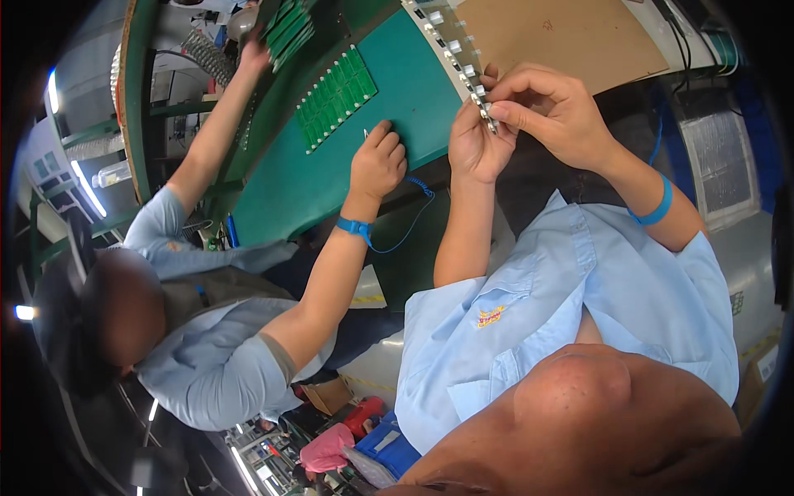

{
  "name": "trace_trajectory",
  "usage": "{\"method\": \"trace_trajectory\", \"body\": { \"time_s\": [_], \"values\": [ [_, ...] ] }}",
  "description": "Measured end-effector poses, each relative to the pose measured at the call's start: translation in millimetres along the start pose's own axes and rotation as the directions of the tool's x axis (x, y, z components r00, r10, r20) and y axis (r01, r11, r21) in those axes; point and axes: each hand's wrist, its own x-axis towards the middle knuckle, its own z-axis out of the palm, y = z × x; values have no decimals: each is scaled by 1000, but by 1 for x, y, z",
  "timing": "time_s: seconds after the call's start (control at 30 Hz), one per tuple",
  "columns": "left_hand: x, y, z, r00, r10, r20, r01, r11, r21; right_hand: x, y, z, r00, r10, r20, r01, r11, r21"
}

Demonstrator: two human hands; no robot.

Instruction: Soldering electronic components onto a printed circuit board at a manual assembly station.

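I hold a circuit board panel (465, 64) nearly edge-on, with a row of silver metal connectors along its edge. Its near end rests in my left hand (483, 147), whose fingers close around it from below and are partly hidden behind it. My right hand (558, 112) pinches the same end from the right, with thumb and forefinger close to the last connectors. A blue wrist strap (657, 202) circles my right wrist. The panel's far end runs out of the top of the view.
Left of me, a co-worker's fist (379, 161) rests on the green mat (422, 112), beside a green circuit board panel (337, 97). The co-worker's other hand (255, 56) reaches to stacked green boards (289, 33). Brown cardboard (562, 37) lies beyond my hands; cables (680, 41) hang at right.
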Motion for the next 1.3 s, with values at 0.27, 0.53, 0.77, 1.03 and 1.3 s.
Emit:
{"method": "trace_trajectory", "body": {
  "time_s": [0.27,0.53,0.77,1.03,1.3],
  "values": [
    [-10,0,10,965,-18,261,4,999,53,-7,-28,-1,1000,4,-3,-4,997,-80],
    [-39,-14,40,976,172,132,-205,932,300,-35,-44,11,988,-45,-146,24,989,-143],
    [-52,-32,45,959,252,126,-282,878,387,-55,-47,0,973,10,-229,-52,983,-178],
    [-62,-39,47,965,215,150,-260,856,447,-60,-43,4,955,50,-292,-58,998,-19],
    [-65,-39,39,962,223,159,-272,846,459,-63,-31,7,951,-106,-289,41,974,-222]
  ]
}}
